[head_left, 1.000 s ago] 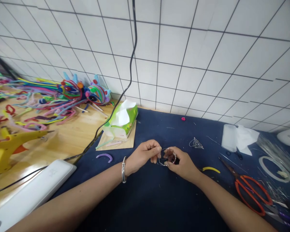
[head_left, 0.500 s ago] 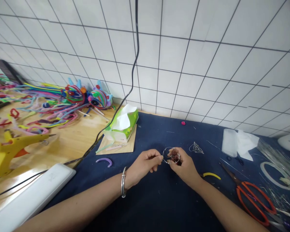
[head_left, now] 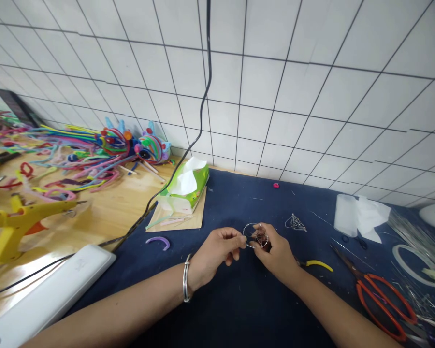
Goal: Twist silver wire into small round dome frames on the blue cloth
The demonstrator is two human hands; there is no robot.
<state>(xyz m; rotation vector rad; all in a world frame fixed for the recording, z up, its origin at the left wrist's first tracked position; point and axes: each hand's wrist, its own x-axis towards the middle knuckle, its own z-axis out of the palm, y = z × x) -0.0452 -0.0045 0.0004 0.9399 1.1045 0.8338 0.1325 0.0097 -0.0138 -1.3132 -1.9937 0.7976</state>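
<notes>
Between my two hands is a round wire frame (head_left: 248,226) of thin silvery wire, with loops crossing inside it. My right hand (head_left: 275,246) grips its right side, thumb and fingers curled around the wire. At the frame's left edge, the thumb and forefinger of my left hand (head_left: 219,249) pinch the wire; the other fingers are folded in. A small pointed wire piece (head_left: 296,223) lies on the dark blue cloth (head_left: 235,198) beyond my right hand. Partly hidden by my right wrist is a tool with a yellow handle (head_left: 319,264).
Orange-handled scissors (head_left: 384,299), cut wires (head_left: 416,237) and a white ring coil (head_left: 402,273) lie at right. At left are a yellow glue gun (head_left: 25,222), a white power bank-like block (head_left: 58,299), pipe cleaners (head_left: 68,169) and a tissue pack (head_left: 188,181). A black cable (head_left: 202,111) hangs down.
The wire frame has turned slightly in my fingers, its ring tilting a little. Both hands keep their hold; the whole view has shifted slightly.
</notes>
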